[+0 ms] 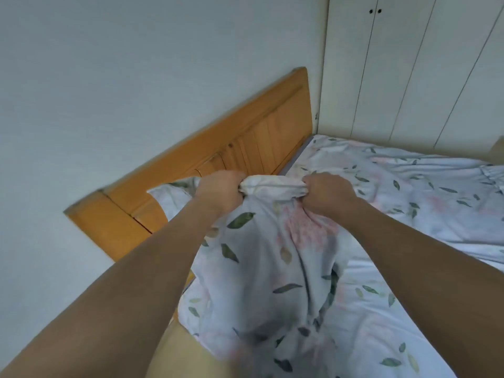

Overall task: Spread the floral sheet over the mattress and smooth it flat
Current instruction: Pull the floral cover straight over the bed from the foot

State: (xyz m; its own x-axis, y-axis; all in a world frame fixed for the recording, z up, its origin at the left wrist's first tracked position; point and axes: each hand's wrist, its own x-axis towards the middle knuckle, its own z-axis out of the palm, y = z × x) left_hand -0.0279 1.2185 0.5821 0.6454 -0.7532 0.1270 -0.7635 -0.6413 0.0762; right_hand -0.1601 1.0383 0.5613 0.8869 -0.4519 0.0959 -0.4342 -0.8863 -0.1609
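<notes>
Item: floral sheet [272, 257], bunched edge in hand, spreading step under way.

Grip: your left hand [219, 190] and right hand [328, 195] are both closed in fists round one gathered roll of the sheet's edge, a short span of taut cloth between them. Both hands are lifted, so the fabric hangs from the grip in a loose tent toward you.

Position of the sheet: below and to the right of the grip it already lies over the mattress [298, 154], rumpled, with long creases running away from your right hand. Left of the grip a flap pokes out past your left wrist, in front of the headboard [191, 165].

Step, as judged: the head-end edge is being drawn toward the headboard; smoothing has not begun.

Next move calls for: carrying the held edge forward and down to the mattress's head end, moving the hands apart so the gathered roll opens out, then releasing and pressing the creases flat outward from where the grip is now.

Surface: soft bedding, likely to drag and re-wrinkle if pulled unevenly.

Room: pale wall [109, 91] beyond and left of the grip; white wardrobe doors [409, 64] beyond and right, close against the bed's far side.
</notes>
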